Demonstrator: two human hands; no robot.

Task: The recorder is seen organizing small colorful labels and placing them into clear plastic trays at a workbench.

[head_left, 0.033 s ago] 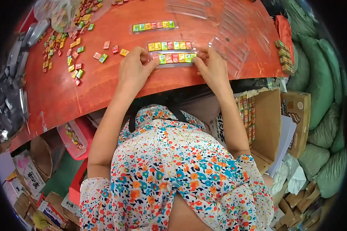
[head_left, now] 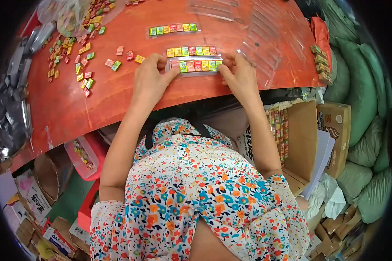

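A clear plastic tray (head_left: 200, 74) with a row of small colourful boxes (head_left: 198, 65) lies near the table's front edge. My left hand (head_left: 150, 80) pinches its left end, the thumb against the end of the row and the fingers curled behind. At the right end my right hand (head_left: 241, 77) grips it the same way, thumb on the last box. Directly beyond is a second row of small boxes (head_left: 191, 51) in a clear tray. Farther off lies a third filled tray (head_left: 173, 29), untouched. Parts of the fingertips are hidden.
Loose small boxes (head_left: 69, 45) are scattered over the red table (head_left: 96, 115) at the left, beside a clear bag (head_left: 72, 19). Clear empty trays (head_left: 265, 48) lie at the right. A cardboard box (head_left: 302, 135) of filled trays stands below the edge, near green sacks (head_left: 355, 87).
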